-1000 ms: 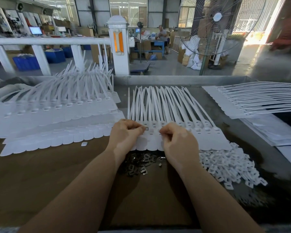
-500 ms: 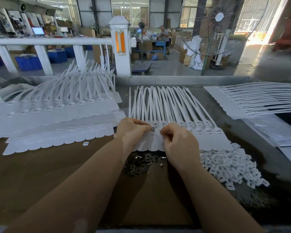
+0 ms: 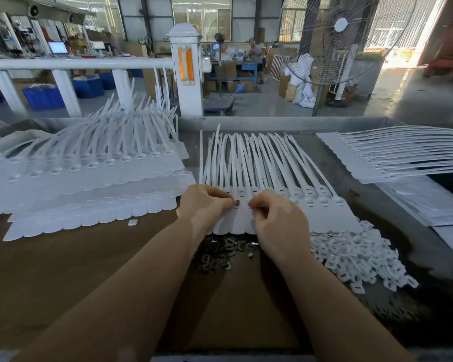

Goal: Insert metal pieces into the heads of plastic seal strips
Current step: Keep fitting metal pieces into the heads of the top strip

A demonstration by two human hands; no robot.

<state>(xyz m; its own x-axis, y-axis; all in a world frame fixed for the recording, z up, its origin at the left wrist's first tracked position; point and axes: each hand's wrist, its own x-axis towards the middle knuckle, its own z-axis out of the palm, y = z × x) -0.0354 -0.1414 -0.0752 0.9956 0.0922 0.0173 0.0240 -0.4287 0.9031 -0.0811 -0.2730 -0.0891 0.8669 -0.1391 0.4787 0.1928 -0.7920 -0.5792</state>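
Metal piece point(image 3: 237, 202), pinched in left hand point(image 3: 204, 205) fingertips over a seal strip head point(image 3: 239, 192) mid-row, needs squaring to the slot while curled right hand point(image 3: 277, 220) pins the strip, its grip unclear

a daylit factory hall with tall windows point(image 3: 202, 14), a standing fan point(image 3: 332, 40) and white railing point(image 3: 76, 64).

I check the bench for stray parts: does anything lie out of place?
Yes: one small white plastic piece lies alone on the brown board, apart from the heap of white plastic pieces.
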